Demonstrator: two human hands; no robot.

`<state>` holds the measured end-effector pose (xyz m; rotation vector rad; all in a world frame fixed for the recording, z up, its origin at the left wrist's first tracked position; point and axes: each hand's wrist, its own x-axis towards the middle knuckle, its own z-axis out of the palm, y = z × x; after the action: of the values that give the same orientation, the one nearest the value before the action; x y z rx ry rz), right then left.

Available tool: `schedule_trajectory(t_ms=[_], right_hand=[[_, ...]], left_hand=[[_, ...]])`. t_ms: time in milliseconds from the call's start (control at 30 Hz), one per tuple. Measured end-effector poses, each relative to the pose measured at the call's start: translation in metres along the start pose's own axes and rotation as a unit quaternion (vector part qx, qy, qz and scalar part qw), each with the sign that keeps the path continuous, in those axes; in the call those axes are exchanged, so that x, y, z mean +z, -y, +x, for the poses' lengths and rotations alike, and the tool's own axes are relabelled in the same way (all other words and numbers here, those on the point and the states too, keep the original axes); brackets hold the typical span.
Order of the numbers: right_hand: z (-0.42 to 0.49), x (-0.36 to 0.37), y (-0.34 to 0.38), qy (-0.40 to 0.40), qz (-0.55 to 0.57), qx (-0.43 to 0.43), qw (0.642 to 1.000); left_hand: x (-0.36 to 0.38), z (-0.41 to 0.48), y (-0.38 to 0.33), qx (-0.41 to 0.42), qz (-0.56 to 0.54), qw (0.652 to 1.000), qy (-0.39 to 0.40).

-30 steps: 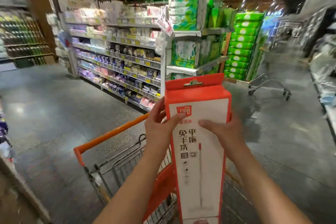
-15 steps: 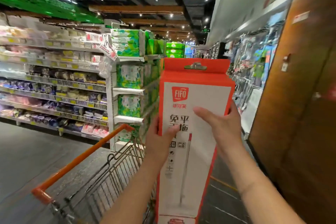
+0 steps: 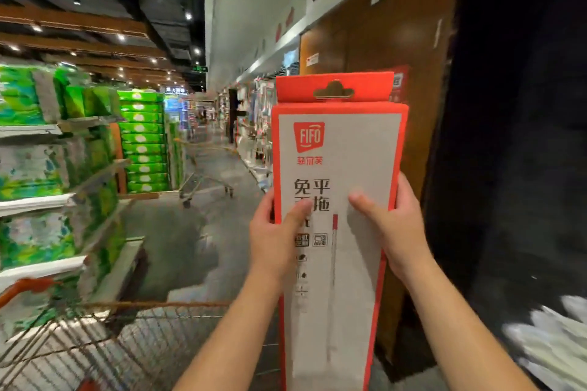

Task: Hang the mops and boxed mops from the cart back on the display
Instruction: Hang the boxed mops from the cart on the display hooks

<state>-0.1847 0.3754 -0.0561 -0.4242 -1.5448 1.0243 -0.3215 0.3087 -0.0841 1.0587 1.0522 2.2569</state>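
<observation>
Two hands hold the boxed mop (image 3: 340, 168) upright beside the cart (image 3: 111, 343): your left hand (image 3: 274, 238) and right hand (image 3: 397, 228) each clamp a side edge, thumbs on its front. Keep the hanging slot (image 3: 333, 91) level and clear; the display, perhaps down the blurred aisle (image 3: 216, 162), lies ahead.

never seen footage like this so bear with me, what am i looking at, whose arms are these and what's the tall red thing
No machine here: a person wears a camera on the head, so it looks forward and down over their own arms. The left hand and right hand grip the side edges of a tall red and white box, thumbs on its front, holding it upright. Its front pictures a mop; the top tab has a hanging hole. Low on the left is a wire shopping cart. Shelves of green packs line the aisle's left side.
</observation>
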Motion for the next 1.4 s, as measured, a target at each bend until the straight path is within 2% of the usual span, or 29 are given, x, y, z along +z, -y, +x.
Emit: schedule_trajectory(t_ms=[133,267,467,700,1000,1200,1400], right_hand=[[-0.029,-0.087,0.017,-0.036,-0.036,0.002,0.999],[-0.057,-0.181,0.045,-0.128,-0.075,-0.019,0.989],[-0.099,-0.315,0.096,-0.243,-0.126,-0.056,0.960],[-0.161,-0.441,0.154,-0.346,-0.196,-0.071,0.915],[-0.227,-0.540,0.215,-0.464,-0.259,-0.090,0.842],[-0.249,-0.582,0.238,-0.523,-0.303,-0.106,0.789],[-0.248,-0.629,0.251,-0.563,-0.341,-0.108,0.745]], left_hand=[[0.080,-0.035,0.009,0.000,-0.036,0.997,0.072],[0.168,-0.081,0.023,-0.032,-0.061,0.989,0.133],[0.296,-0.165,0.035,-0.097,-0.139,0.961,0.221],[0.419,-0.256,0.045,-0.165,-0.161,0.921,0.315],[0.540,-0.344,0.048,-0.227,-0.248,0.844,0.417],[0.602,-0.380,0.059,-0.263,-0.276,0.773,0.508],[0.669,-0.397,0.075,-0.294,-0.290,0.729,0.545]])
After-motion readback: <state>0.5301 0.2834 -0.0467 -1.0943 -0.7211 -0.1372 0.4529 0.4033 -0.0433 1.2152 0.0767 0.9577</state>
